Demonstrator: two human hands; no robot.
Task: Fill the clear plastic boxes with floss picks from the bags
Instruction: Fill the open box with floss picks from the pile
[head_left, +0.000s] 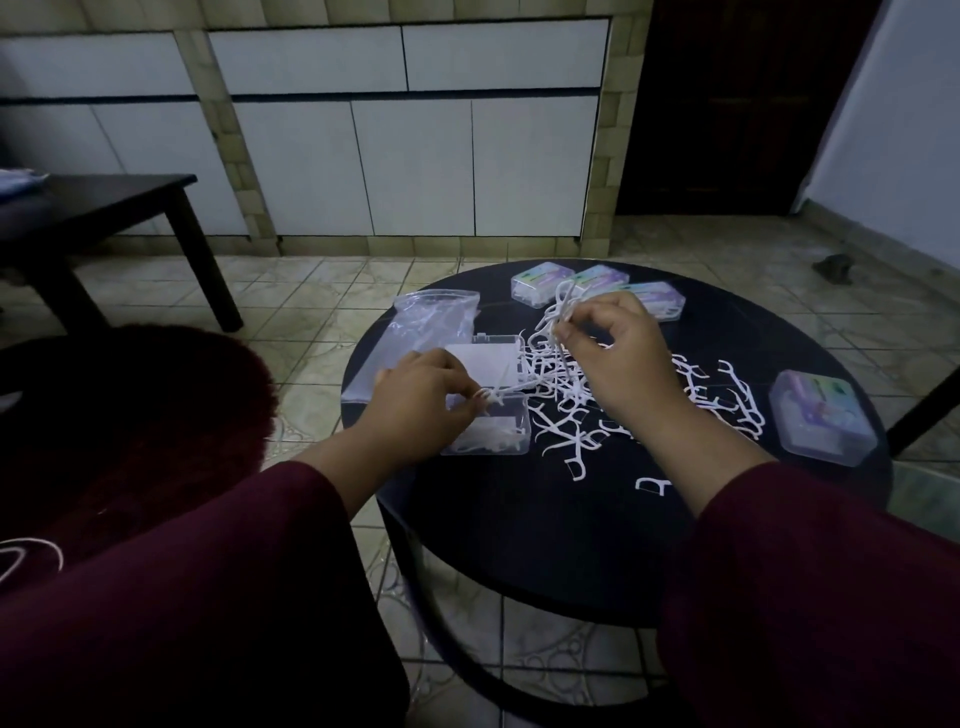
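An open clear plastic box (506, 434) sits on the round black table (519, 519), its lid (488, 358) tipped back, with some white floss picks inside. My left hand (421, 400) pinches a floss pick over the box's near-left corner. My right hand (615, 353) is lifted above a loose pile of floss picks (566, 395) and holds a bunch of picks (558, 306) between its fingertips. A clear plastic bag (421, 327) lies flat behind the box.
Three closed boxes with coloured labels (540, 283) stand at the table's far edge, and another closed box (821, 415) at the right edge. A dark stool (119, 208) stands on the tiled floor at left. White cabinets line the back wall.
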